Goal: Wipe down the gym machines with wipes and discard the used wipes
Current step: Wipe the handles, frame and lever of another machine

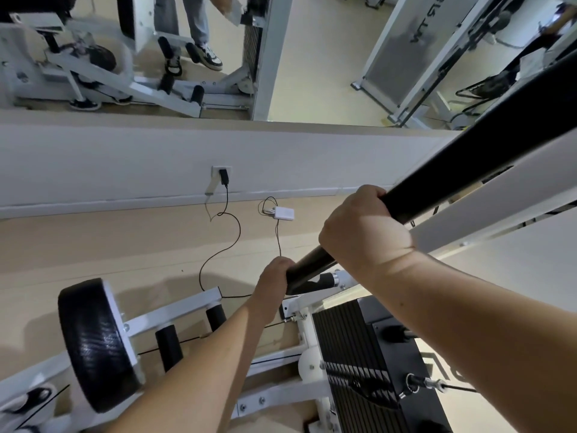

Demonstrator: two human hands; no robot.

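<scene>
Above the weight stack, both hands close around a black bar that slants up to the right. The left hand grips its lower end; the right hand wraps it higher up — no wipe shows in either. Below, a padded roller sits on the white frame. On the floor by the wall, a cable runs from an outlet, near a small white box.
</scene>
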